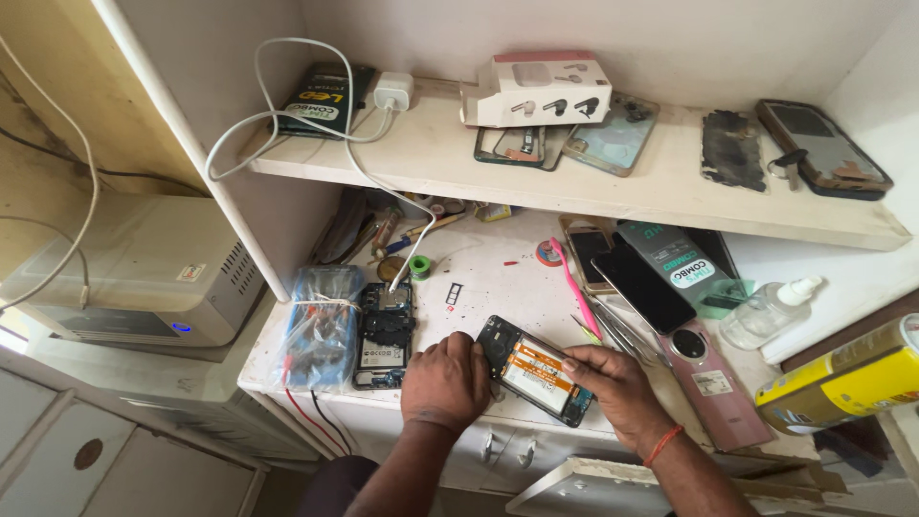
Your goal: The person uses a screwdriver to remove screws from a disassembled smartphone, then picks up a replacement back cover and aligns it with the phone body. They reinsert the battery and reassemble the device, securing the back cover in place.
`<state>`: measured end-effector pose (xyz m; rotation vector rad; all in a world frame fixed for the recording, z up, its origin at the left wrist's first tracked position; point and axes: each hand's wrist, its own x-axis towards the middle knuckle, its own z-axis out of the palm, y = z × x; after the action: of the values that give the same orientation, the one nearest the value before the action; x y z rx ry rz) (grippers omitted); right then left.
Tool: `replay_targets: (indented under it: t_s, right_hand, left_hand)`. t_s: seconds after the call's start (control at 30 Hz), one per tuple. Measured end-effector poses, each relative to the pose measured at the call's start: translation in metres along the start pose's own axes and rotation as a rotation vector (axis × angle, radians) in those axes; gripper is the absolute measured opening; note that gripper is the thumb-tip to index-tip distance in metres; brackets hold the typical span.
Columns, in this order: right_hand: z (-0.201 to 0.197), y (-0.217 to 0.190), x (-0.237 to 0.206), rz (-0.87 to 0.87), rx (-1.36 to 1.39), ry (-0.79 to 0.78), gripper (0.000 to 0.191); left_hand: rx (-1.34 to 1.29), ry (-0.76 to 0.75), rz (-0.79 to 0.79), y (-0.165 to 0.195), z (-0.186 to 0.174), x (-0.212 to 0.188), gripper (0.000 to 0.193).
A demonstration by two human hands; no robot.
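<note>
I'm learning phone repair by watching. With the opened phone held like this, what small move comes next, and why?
Probably lift the orange-labelled battery at its edge. The opened phone lies back-off on the desk, the left hand steadying its top end, the right hand with fingers already on the battery.

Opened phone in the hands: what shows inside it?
Inside the opened phone: an orange-labelled battery and dark frame. The left hand covers its near-left end; the right hand covers its lower-right edge.

The opened phone shows matt black plastic and a glossy orange battery label; the worktop is scuffed, stained white laminate; the squeeze bottle is clear plastic; the tweezers are shiny metal
</note>
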<state>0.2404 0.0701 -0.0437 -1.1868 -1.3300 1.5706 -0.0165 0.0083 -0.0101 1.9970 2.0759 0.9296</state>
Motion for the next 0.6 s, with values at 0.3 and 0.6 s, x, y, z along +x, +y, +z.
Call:
replay_targets:
  t_s: [0.3,0.6]
  right_hand:
    - [-0.008,0.008,0.003,0.011,0.050,0.014,0.029]
    - [-0.011,0.009,0.005,0.000,0.016,0.028,0.030]
  left_hand:
    - [-0.181,-0.157,-0.293,0.005,-0.011,0.015,0.035]
    - [-1.170,-0.421,-0.741,0.001,0.029,0.035,0.042]
